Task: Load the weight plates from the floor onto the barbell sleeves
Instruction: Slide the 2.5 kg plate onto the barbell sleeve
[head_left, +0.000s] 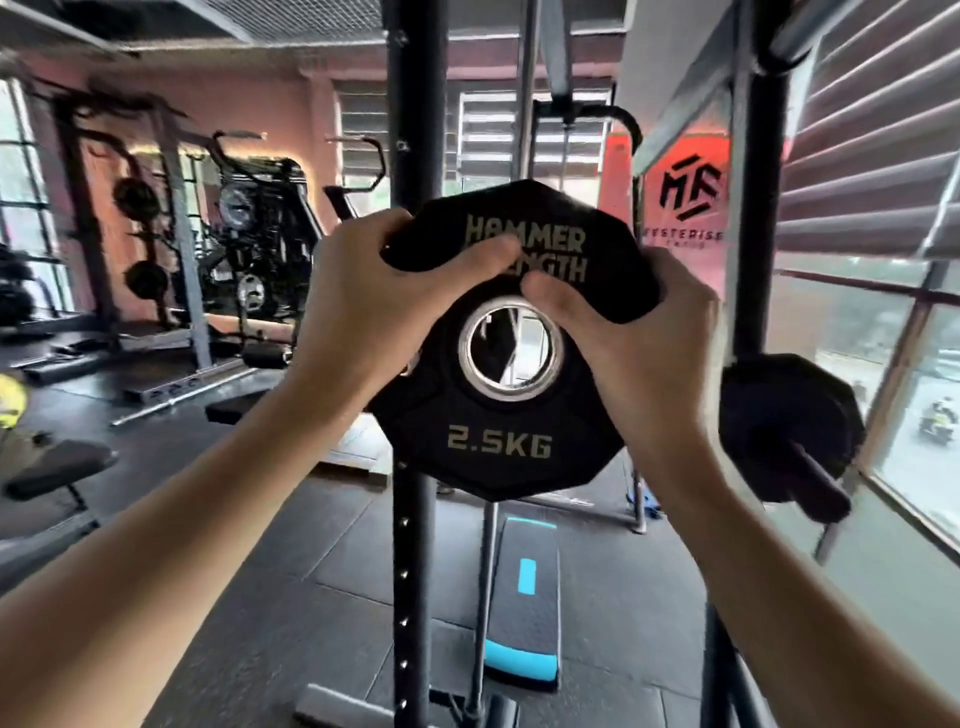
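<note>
Both hands up at chest height, and between them a black weight plate (498, 364), many-sided, stamped HAMMER STRENGTH across the top and 2.5KG at six o'clock. It is held upright, face toward the camera, well off the floor (322, 587). The left hand (374, 296) has it by the ten o'clock edge, grip closed tight, fingers curled over the rim and thumb laid across the lettering. The right hand (639, 332) clamps the two o'clock edge, thumb pressed on the face just above the steel-ringed centre hole, fingers wrapped behind. The hole shows clear, nothing through it.

Out at three o'clock, a barbell sleeve (815, 478) juts toward the camera with a black plate (769, 415) already on it, well apart from the one in hand. Directly behind the held plate stands a black rack upright (413, 545) with a row of holes. Down at six o'clock, a black-and-blue step platform (524, 597) lies on the dark rubber floor.
</note>
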